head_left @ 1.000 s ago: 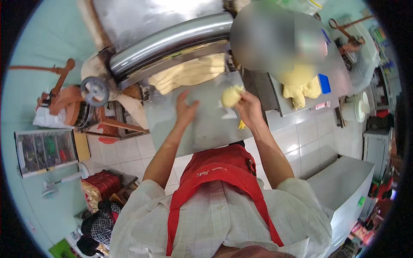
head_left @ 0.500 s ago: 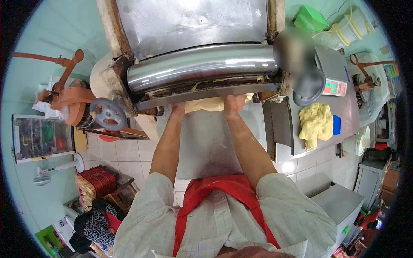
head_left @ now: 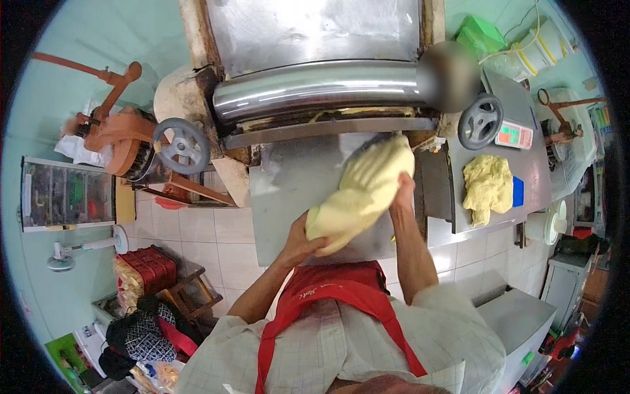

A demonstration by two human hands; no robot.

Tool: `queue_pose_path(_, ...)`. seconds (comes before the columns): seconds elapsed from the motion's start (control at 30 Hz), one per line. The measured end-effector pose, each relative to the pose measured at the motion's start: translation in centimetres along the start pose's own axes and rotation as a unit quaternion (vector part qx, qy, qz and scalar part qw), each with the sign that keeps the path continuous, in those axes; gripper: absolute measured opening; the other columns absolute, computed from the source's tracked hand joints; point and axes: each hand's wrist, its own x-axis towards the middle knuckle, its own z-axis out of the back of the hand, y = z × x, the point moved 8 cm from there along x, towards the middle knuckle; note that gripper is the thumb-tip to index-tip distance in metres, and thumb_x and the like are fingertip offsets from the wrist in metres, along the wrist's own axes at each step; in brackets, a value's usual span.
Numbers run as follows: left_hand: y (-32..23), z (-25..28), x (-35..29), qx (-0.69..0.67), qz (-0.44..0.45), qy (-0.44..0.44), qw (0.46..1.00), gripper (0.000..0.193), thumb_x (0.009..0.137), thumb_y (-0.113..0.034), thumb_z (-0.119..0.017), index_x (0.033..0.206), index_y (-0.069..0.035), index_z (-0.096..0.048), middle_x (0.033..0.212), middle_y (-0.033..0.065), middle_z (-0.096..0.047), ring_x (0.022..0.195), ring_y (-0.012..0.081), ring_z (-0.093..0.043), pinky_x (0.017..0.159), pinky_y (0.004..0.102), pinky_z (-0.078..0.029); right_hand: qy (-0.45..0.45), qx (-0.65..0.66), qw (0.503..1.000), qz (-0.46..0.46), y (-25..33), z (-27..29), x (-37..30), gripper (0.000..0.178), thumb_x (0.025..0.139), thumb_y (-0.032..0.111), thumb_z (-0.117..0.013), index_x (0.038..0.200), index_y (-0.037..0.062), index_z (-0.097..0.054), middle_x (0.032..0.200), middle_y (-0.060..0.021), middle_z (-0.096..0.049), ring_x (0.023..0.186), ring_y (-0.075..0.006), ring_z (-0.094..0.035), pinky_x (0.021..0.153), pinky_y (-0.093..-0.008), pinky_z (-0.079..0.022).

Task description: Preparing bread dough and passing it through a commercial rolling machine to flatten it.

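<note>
A long, thick piece of pale yellow dough (head_left: pixel 362 196) hangs slantwise between my hands, above the metal tray (head_left: pixel 289 190) of a dough sheeter. My left hand (head_left: pixel 307 238) grips its near left end. On the dough's right edge, farther up, my right hand (head_left: pixel 404 190) holds on; some of its fingers are hidden behind the dough. Beyond them lies the sheeter's shiny steel roller (head_left: pixel 321 88), with bits of dough stuck beneath it.
Right of the tray, another lump of yellow dough (head_left: pixel 487 187) rests on a grey table beside a blue scraper (head_left: pixel 518 191) and a digital scale (head_left: pixel 513 134). Handwheels (head_left: pixel 182 146) flank the roller. A red crate (head_left: pixel 146 270) stands at lower left.
The dough has come out from under the roller toward me, lifted and turned slantwise. My left hand has moved nearer my body; my right hand has shifted right.
</note>
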Motion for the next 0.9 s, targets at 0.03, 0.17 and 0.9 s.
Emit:
queue_pose_path(0.03,-1.0,1.1,-0.5,-0.004,-0.006,0.001,1.000,0.076,0.073,-0.012,-0.085,0.141,0.001,-0.054,0.128,0.0108,-0.066,0.121,0.0221,-0.063,0.106,0.0391,-0.051,0.043,0.013,0.999,0.021,1.1,-0.4,-2.8,0.076,0.074,0.014,-0.048,0.148,-0.0050,-0.045,0.141,-0.0229,-0.059,0.128,-0.0380,-0.060,0.113,-0.0474,-0.048)
queue_pose_path(0.17,-8.7,4.4,-4.3,-0.081,-0.132,-0.018,0.988,0.099,0.066,-0.010,-0.085,0.153,-0.003,-0.038,0.137,0.0117,-0.060,0.129,0.0247,-0.059,0.114,0.0395,-0.045,0.063,-0.040,0.990,0.122,9.0,-8.6,-13.7,0.086,0.061,0.011,-0.052,0.144,-0.0084,-0.047,0.136,-0.0240,-0.062,0.123,-0.0380,-0.063,0.112,-0.0454,-0.050)
queue_pose_path(0.9,-32.8,14.1,-2.0,0.506,-0.406,-0.469,0.598,0.039,0.093,-0.028,-0.069,0.125,-0.006,-0.063,0.128,0.0174,-0.058,0.120,0.0377,-0.051,0.103,0.0493,-0.037,0.020,-0.729,0.429,0.533,15.9,-60.5,8.9,0.057,0.094,0.039,-0.062,0.130,-0.0040,-0.053,0.127,-0.0314,-0.063,0.117,-0.0483,-0.062,0.100,-0.0539,-0.049)
